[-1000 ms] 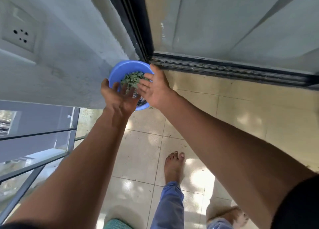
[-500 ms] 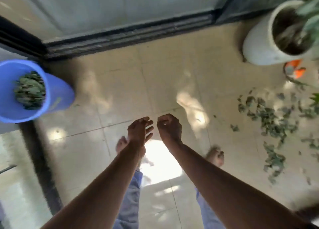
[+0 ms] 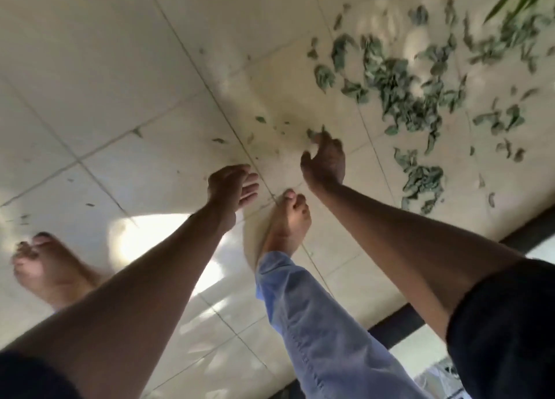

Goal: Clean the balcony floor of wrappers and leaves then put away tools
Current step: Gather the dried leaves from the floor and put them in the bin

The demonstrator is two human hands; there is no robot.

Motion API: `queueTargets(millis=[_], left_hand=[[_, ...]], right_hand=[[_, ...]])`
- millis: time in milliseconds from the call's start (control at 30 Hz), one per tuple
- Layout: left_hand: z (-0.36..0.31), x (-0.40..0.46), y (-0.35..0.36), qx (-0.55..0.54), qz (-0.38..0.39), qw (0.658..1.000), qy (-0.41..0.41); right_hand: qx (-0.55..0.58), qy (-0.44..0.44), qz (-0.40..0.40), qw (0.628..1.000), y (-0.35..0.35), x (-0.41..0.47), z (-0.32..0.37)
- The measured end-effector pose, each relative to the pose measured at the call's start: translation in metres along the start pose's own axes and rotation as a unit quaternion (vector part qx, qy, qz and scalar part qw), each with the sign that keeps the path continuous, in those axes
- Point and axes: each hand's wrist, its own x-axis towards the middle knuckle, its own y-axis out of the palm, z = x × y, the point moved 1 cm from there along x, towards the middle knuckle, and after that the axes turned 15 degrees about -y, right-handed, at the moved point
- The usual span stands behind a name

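Your left hand (image 3: 232, 185) reaches out over the tiled floor (image 3: 120, 83) with fingers relaxed and straight, its grip released and holding nothing. Your right hand (image 3: 326, 161) stretches further forward, fingers loosely curved, next to a small leaf scrap; whether that grip has anything in it you cannot tell through the blur. The dry green leaves (image 3: 399, 89) lie scattered on the floor ahead and to the right of your right hand, with a smaller clump (image 3: 423, 182) just right of that wrist. Your bare right foot (image 3: 288, 224) stands between your arms, blue trouser leg (image 3: 318, 323) below it; your left foot (image 3: 45, 263) is at the left edge.
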Motion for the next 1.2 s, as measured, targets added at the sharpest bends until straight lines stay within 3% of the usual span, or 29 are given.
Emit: queueTargets(millis=[100, 400, 533, 633, 733, 833, 933, 1000, 1100, 1200], left_hand=[[0.001, 0.025, 0.037, 0.023, 0.003, 1.0, 0.006], [-0.008, 0.048, 0.058, 0.07, -0.025, 0.997, -0.03], [-0.015, 0.044, 0.059, 0.082, -0.008, 0.995, -0.05], [-0.022, 0.04, 0.061, 0.054, 0.034, 0.996, -0.058], [-0.028, 0.034, 0.067, -0.022, 0.065, 0.994, -0.086], [-0.032, 0.028, 0.072, -0.104, 0.086, 0.987, -0.092], [-0.037, 0.027, 0.067, -0.153, 0.092, 0.98, -0.084], [-0.042, 0.025, 0.056, -0.18, 0.089, 0.977, -0.079], [-0.048, 0.026, 0.037, -0.152, 0.089, 0.983, -0.051], [-0.054, 0.032, 0.017, -0.217, 0.118, 0.967, -0.065]], right_hand=[[-0.012, 0.008, -0.041, 0.999, 0.005, 0.03, -0.04], [-0.016, -0.095, -0.018, 0.995, 0.021, 0.06, -0.051], [0.067, -0.059, -0.003, 0.996, 0.015, 0.062, -0.048], [0.201, -0.011, 0.003, 0.979, 0.005, 0.058, -0.036], [0.295, -0.069, 0.038, 0.952, -0.007, 0.037, -0.008], [0.277, -0.211, 0.048, 0.936, -0.012, 0.004, 0.023], [0.144, -0.328, 0.072, 0.931, -0.013, -0.025, 0.045], [0.089, -0.389, 0.033, 0.916, -0.014, -0.036, 0.055], [0.113, -0.407, -0.041, 0.905, -0.014, -0.035, 0.061], [0.121, -0.312, -0.066, 0.94, -0.003, -0.008, 0.045]])
